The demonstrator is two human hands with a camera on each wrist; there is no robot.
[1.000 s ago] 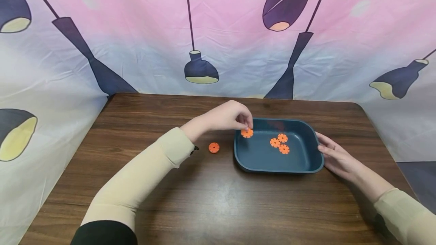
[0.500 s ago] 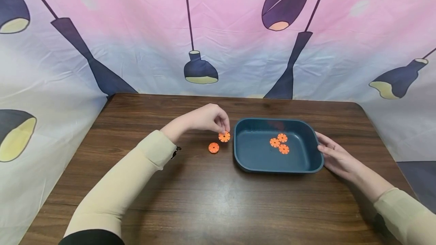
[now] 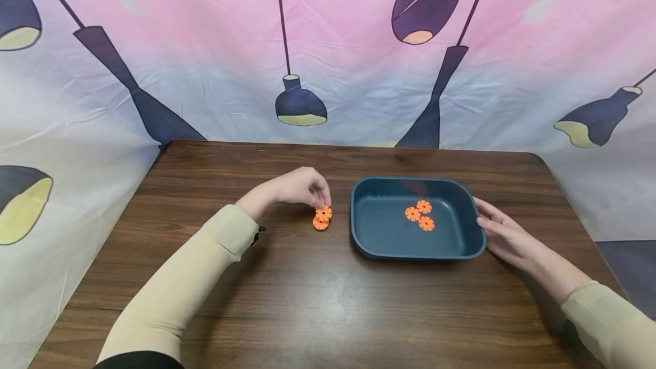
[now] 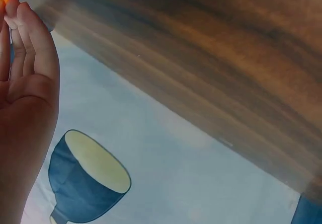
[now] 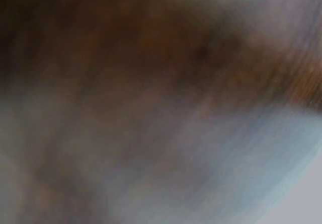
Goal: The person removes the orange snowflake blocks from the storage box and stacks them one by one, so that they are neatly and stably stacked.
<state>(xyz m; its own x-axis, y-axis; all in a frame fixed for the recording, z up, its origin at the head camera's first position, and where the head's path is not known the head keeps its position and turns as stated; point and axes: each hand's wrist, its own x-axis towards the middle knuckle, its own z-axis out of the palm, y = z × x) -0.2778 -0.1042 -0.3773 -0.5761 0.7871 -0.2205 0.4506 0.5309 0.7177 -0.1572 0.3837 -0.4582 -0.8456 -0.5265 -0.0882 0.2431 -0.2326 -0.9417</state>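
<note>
My left hand (image 3: 302, 188) pinches an orange interlocking disc (image 3: 323, 213) with notched edges, held by its top edge. Just below it, a second orange disc (image 3: 320, 224) lies on the table, partly covered by the held one; whether they touch I cannot tell. In the left wrist view, the fingers (image 4: 37, 43) close on a bright orange edge at the corner. My right hand (image 3: 507, 236) holds the right end of a dark blue tray (image 3: 417, 256), thumb at the rim and fingers along the outer wall. The right wrist view is blurred.
Inside the tray, three orange discs (image 3: 412, 214) lie close together right of its middle. The brown wood-grain table (image 3: 287, 300) ends at the back against a cloth backdrop (image 3: 225, 56) printed with lamps.
With the disc in its fingers, my left hand has moved left from above the tray's left edge, then down to the disc on the table. My right hand stays at the tray.
</note>
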